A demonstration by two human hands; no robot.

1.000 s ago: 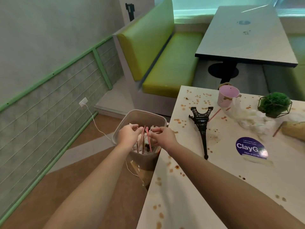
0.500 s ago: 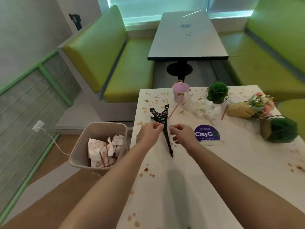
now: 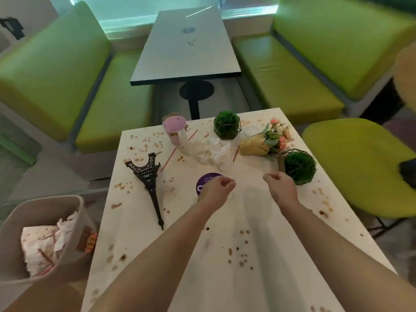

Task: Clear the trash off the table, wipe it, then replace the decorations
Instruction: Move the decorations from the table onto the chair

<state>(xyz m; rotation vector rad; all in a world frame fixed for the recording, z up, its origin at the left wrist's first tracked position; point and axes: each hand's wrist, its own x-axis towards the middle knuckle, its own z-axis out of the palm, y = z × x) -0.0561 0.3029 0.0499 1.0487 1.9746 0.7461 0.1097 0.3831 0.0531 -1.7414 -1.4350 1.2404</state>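
The white table is spattered with brown stains. My left hand hovers over a purple round sticker, fingers curled, holding nothing. My right hand hovers beside a green plant ball, also curled and empty. Crumpled white tissues and red straws lie at the far middle. A black Eiffel Tower model lies on its side at the left. A pink cup, a second plant ball and a flower bouquet stand along the far edge.
A beige trash bin holding tissues and straws stands on the floor at the left of the table. Green benches and a grey table lie beyond. A green chair is at the right.
My hands left the trash bin, where they dropped straws, and moved right over the table's middle. The view swung from the bin to the table.
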